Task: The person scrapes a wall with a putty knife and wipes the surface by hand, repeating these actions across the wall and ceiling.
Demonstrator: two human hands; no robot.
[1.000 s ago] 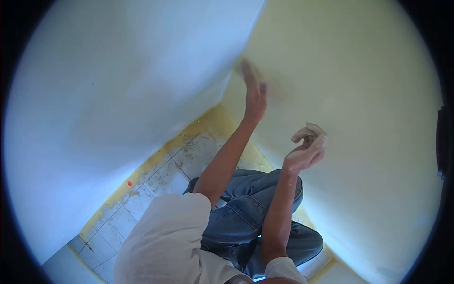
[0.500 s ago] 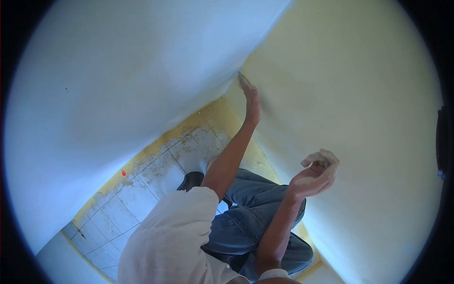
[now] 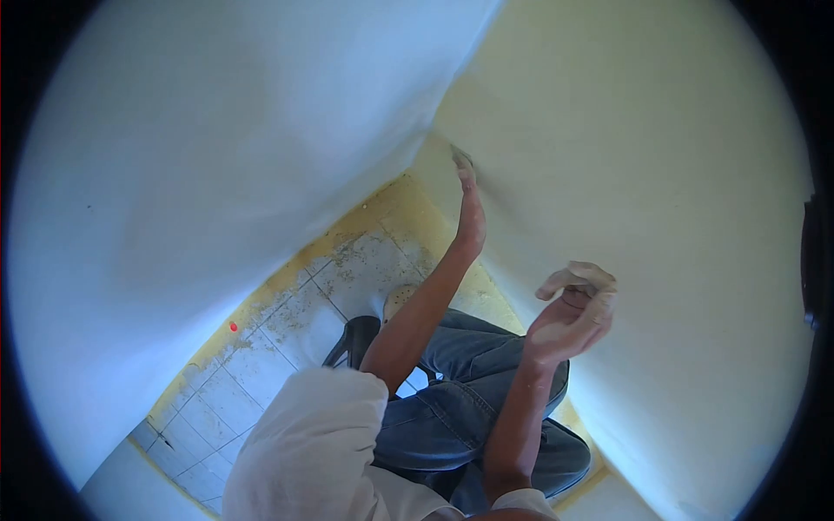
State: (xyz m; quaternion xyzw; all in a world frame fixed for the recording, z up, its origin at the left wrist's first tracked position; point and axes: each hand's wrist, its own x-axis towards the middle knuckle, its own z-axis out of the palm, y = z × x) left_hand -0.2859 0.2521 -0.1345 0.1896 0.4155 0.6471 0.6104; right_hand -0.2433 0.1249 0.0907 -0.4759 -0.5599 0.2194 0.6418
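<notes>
My left hand reaches far forward, its palm side turned to the cream wall close to the corner. Under its fingertips is a thin grey sheet that looks like sandpaper, pressed flat to the wall; most of it is hidden by the fingers. My right hand is raised in front of the same wall, nearer to me. Its fingers curl loosely with a gap to the thumb, and nothing shows in it. Pale dust coats the fingers of this hand.
A bluish-white wall rises on the left and meets the cream wall in a corner. Below, the tiled floor has a yellowish, dusty border. A small red thing lies there. My bent knees in jeans are close to the right wall.
My left hand has shifted slightly down along the cream wall, away from the corner. My right hand has moved a little up and left, its fingers more loosely curled. The view has shifted slightly.
</notes>
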